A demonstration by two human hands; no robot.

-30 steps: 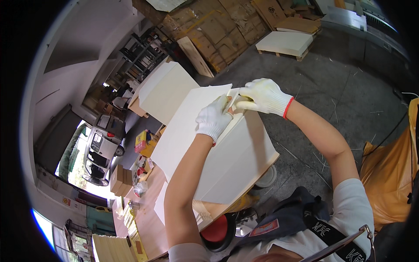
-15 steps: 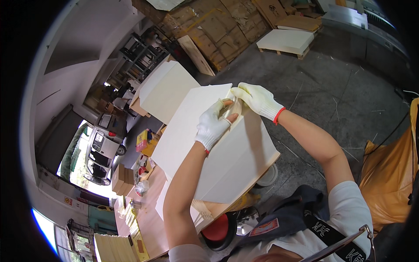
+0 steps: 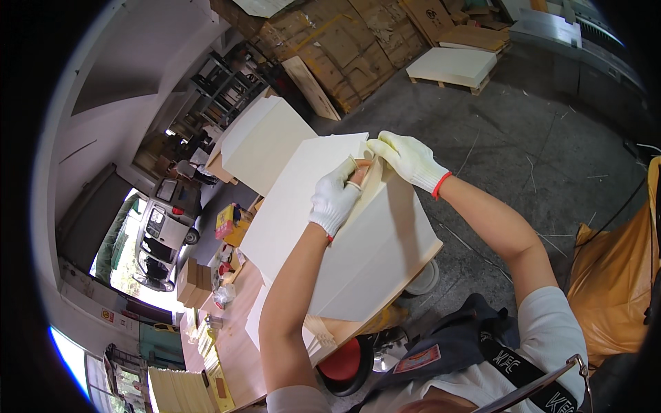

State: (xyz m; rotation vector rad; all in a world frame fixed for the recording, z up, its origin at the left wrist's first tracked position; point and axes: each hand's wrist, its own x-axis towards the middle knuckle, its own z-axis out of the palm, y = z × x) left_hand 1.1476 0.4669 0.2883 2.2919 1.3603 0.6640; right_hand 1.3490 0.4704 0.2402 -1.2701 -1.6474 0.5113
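A tall stack of large white paper sheets (image 3: 296, 186) stands before me on a wooden-topped table. My left hand (image 3: 335, 195), in a white knit glove with bare fingertips, is closed at the stack's upper edge, its fingers curled round the edges of the top sheets. Those edges (image 3: 372, 180) bend up and bow apart between my hands. At the far corner, my right hand (image 3: 406, 157), in a white glove with a red cuff, pinches the sheets with thumb and fingers together. How many sheets each hand holds is hidden.
Another white stack (image 3: 268, 138) stands beyond. A low pallet of white sheets (image 3: 451, 67) lies on the floor near cardboard bales (image 3: 337, 51). Small cartons (image 3: 195, 282) sit on the table (image 3: 237, 344) at left. A red stool (image 3: 342, 361) is below, an orange sack (image 3: 613, 275) at right.
My left fingers and thumb have drawn together round the sheet edges, which now bow up more between my hands. My right hand has barely moved at the corner.
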